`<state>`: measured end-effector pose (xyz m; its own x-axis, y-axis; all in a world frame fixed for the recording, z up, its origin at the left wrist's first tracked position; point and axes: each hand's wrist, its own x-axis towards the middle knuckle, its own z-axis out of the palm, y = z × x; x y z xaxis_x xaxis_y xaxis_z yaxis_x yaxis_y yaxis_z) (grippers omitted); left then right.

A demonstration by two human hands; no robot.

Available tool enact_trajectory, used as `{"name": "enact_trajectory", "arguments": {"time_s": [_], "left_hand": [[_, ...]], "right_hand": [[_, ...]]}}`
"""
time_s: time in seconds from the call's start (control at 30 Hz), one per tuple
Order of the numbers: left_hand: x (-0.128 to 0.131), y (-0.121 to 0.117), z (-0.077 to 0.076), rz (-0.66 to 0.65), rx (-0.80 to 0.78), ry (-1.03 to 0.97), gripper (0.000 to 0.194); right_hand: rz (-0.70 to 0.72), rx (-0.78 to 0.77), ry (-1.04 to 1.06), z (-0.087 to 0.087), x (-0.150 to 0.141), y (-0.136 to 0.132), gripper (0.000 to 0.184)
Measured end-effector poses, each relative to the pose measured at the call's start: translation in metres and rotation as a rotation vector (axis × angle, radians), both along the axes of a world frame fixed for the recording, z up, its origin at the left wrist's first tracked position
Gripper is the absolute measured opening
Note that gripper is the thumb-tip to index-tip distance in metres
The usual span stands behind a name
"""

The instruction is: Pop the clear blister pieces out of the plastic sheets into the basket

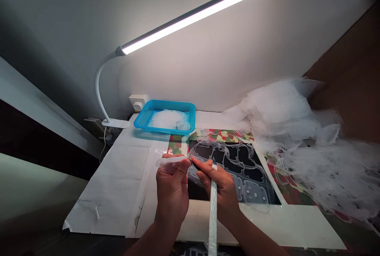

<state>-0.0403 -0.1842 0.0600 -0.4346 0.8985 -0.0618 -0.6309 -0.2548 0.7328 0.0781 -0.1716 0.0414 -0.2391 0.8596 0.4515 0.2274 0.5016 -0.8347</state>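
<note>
A: Plain pale wall (208, 73) behind, lit by a long white tube lamp (204, 13); below it, a paper-covered white table (118, 184). Hands?

B: Left hand (173, 186) clamped on a thin, translucent whitish plastic piece (170, 162), thumb uppermost. Right hand (222, 188) curled round a long white-wrapped tool with a dark pointed tip (213, 212). Fingertips of both come together at the piece's right end; exact contact too small to tell.

A: Where is the piece?

B: Raised over the table, on the near side of the blue perforated plastic basket (164, 131), by the left edge of the black flat mat (196, 192). A heap of tangled translucent plastic scraps (326, 176) lies far off to the right.

A: Risks?

B: My reading: the tool's tip stands bare beside the right forefinger; a careless wrist turn could nick a finger. The piece looks thin and slick, so a slack pinch could let it bend or slip.

A: Bearings?

B: Piece: long axis roughly left to right, broader end left, narrower end right at the fingertips. Tool: long axis near to far, tip pointing far, tail toward the near edge.
</note>
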Motion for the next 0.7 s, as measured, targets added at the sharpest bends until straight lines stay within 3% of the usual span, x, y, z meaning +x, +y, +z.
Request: {"name": "enact_trajectory", "arguments": {"time_s": [0.23,0.53,0.6,0.7], "left_hand": [[-0.003,0.001,-0.002,0.057,-0.07,0.06,0.02],[0.001,0.002,-0.005,0.034,-0.064,0.107,0.024],[-0.01,-0.001,-0.004,0.082,-0.067,0.192,0.022],[-0.054,-0.001,0.005,0.319,0.028,0.424,0.027]], "right_hand": [[0.038,-0.207,0.018,0.004,0.015,0.009,0.036],[0.093,-0.18,0.013,-0.002,0.019,0.007,0.034],[0.077,-0.181,0.003,-0.002,0.016,0.011,0.035],[0.113,-0.158,-0.098,-0.01,-0.005,0.025,0.034]]}}
